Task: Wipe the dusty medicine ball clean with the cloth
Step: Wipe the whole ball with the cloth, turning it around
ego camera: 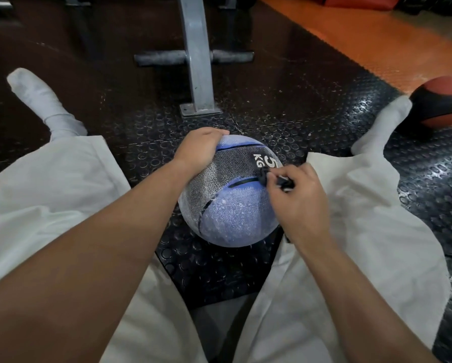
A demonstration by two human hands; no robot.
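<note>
A blue and grey medicine ball [230, 205] marked "5 KG" rests on the black studded floor mat between my spread legs. White dust covers its blue panels. My left hand [197, 150] lies curled over the ball's upper left side and holds it. My right hand [296, 195] pinches a small dark cloth [265, 176] against the ball's right side, at the end of a dark seam just below the "5 KG" mark. Most of the cloth is hidden inside my fingers.
A grey metal bench post with a bolted foot [200, 108] stands just beyond the ball. A red and black ball [444, 103] lies at the far right by my right foot [384, 121]. My left foot [38, 98] points left. Orange flooring [363, 38] lies beyond the mat.
</note>
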